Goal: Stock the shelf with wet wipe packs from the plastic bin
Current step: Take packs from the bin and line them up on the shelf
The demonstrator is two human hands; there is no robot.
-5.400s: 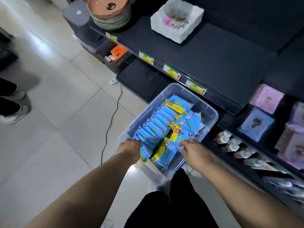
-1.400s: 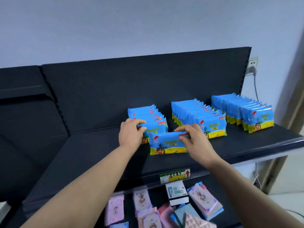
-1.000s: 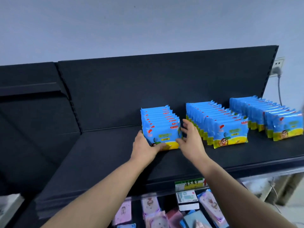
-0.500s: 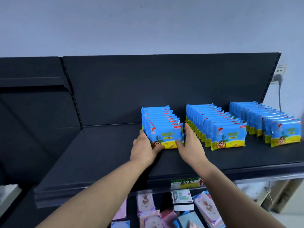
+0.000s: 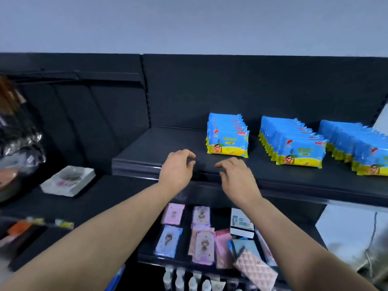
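Three rows of blue-and-yellow wet wipe packs stand upright on the dark top shelf (image 5: 159,143). The left row (image 5: 227,139) is the shortest, the middle row (image 5: 294,143) is longer, and the right row (image 5: 357,145) runs off the frame edge. My left hand (image 5: 178,171) and my right hand (image 5: 237,177) hover over the shelf's front edge, below and left of the left row. Both hold nothing, their fingers loosely curled. The plastic bin is out of view.
The shelf below holds pink, purple and blue packets (image 5: 201,234) and a white box (image 5: 241,223). Small bottles (image 5: 184,280) stand lower still. A white styrofoam tray (image 5: 68,183) sits on the lower-left shelf, with bagged goods (image 5: 19,139) at the far left.
Both hands have let go of the left row of packs and pulled back toward the shelf's front edge. The view has swung left and down.
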